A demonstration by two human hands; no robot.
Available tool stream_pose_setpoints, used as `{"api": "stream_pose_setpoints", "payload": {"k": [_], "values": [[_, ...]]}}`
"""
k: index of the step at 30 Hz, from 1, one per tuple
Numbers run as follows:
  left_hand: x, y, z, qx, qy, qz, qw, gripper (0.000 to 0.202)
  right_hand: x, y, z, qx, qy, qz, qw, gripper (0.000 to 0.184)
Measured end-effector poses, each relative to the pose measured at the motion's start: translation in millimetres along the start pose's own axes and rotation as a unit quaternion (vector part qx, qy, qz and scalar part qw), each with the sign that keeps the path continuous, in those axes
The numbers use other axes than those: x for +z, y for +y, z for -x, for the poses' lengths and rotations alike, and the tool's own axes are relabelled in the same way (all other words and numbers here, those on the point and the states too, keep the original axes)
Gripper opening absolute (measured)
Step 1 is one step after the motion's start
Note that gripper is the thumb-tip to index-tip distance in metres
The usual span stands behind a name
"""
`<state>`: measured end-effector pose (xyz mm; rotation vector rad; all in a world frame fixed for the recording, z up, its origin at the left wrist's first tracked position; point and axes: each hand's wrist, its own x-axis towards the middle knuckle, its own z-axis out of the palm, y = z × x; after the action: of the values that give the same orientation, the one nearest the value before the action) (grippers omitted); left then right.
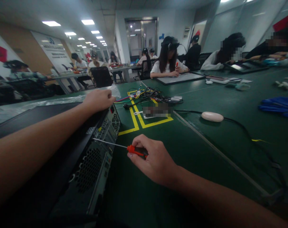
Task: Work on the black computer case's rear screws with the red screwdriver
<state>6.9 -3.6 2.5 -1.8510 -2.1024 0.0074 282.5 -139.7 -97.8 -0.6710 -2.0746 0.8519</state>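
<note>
Head view: from my end I read the computer case [93, 164] lying on its side on the green tabletop [193, 142], filling the frame from 7 to 9 o'clock, with its vented rear panel turned toward the camera. The left hand [98, 99] sits at 10 o'clock on the far top edge of the case, and its fingers are curled over that edge, gripping it. The right hand [155, 163] is just below centre, at 6 o'clock, with its fingers clenched around the orange handle of a screwdriver [134, 150]. The thin shaft runs toward 9 o'clock and its tip meets the rear panel near the ports. I cannot tell whether it sits in a screw.

Beyond the case, at 12 o'clock, yellow tape lines [136, 122] mark the tabletop beside a tangle of cables [150, 93]. A white oval device [212, 116] lies at 2 o'clock with a black lead trailing off it, and a blue bundle [279, 106] lies at 3 o'clock. Clear plastic sheeting [39, 104] lies behind the case at 9 o'clock. Other people sit at the far end.
</note>
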Motion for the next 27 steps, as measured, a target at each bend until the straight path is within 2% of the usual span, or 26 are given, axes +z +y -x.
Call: {"api": "stream_pose_setpoints", "payload": {"k": [18,27], "values": [[4.5,-2.4,0.1,-0.007,0.014,0.023,1.000,0.055,-1.0,-1.1,-0.7,0.002,-0.002,-0.004,1.000,0.014],[-2.1,-0.6,2.8,0.012,-0.013,0.016,1.000,0.049,-0.4,-0.8,0.8,0.004,-0.007,-0.001,1.000,0.014]]}}
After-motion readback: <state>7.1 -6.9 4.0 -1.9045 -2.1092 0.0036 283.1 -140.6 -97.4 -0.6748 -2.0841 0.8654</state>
